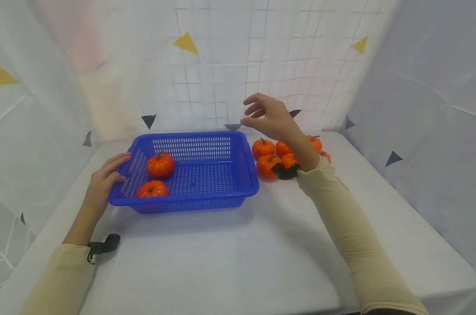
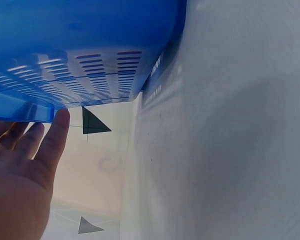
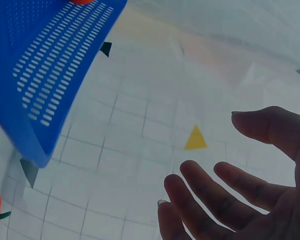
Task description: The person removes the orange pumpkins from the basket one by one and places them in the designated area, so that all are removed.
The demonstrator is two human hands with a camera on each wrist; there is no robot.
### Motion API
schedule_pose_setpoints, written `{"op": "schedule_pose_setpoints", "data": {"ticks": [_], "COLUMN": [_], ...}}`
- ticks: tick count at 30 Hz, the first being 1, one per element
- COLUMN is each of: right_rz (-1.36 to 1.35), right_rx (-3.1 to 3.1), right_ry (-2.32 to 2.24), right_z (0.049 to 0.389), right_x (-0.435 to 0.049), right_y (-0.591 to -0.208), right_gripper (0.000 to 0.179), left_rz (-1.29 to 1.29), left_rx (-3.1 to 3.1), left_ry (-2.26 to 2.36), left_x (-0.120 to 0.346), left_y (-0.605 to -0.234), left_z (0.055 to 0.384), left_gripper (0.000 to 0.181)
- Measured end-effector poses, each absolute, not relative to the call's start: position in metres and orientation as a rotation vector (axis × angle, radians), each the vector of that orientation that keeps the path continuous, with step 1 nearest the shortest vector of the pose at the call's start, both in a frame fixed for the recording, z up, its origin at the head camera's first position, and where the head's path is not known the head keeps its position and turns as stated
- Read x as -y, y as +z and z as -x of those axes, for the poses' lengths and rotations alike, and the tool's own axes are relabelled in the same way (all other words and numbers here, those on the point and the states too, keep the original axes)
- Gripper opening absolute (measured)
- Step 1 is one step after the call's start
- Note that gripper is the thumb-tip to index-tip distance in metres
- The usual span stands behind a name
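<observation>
A blue plastic basket with slotted sides stands on the white table, with two small orange pumpkins inside: one toward the back left, the other near the front left. My left hand holds the basket's left rim; in the left wrist view its fingers reach up to the rim's edge. Raised in the air to the right of the basket, my right hand has loosely bent fingers and holds nothing. Below it lie several more orange pumpkins, partly hidden by the right forearm.
The white-covered table stretches in front of the basket. White sheeting with grid lines and yellow and dark triangles rises behind it, and more sheeting hangs on the right. A dark strap is on the right wrist.
</observation>
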State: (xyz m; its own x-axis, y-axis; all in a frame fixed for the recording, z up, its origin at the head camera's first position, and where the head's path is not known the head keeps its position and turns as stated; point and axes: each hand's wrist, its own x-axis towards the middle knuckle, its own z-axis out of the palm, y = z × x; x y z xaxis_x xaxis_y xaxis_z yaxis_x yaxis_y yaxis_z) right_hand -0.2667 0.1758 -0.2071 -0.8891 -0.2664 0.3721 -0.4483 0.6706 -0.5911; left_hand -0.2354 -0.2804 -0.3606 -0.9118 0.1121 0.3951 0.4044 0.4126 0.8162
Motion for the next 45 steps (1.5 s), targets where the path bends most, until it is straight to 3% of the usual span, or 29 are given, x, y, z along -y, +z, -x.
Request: {"op": "schedule_pose_setpoints", "data": {"ticks": [21,45], "right_rz": [-1.009,-1.062], "right_rx": [2.836,3.025], "right_ry": [0.872,0.765], "right_z": [0.283,0.309], "right_x": [-0.081,-0.021], "right_y": [-0.199,-0.235], "right_gripper": [0.049,0.058], "left_rz": [0.46,0.439], "left_rx": [2.389,2.449], "left_ry": [-1.502,-1.426], "left_x": [0.275,0.278], "left_y": [-0.365,-0.359], "left_z": [0.241,0.229], "left_gripper": [0.05,0.051]}}
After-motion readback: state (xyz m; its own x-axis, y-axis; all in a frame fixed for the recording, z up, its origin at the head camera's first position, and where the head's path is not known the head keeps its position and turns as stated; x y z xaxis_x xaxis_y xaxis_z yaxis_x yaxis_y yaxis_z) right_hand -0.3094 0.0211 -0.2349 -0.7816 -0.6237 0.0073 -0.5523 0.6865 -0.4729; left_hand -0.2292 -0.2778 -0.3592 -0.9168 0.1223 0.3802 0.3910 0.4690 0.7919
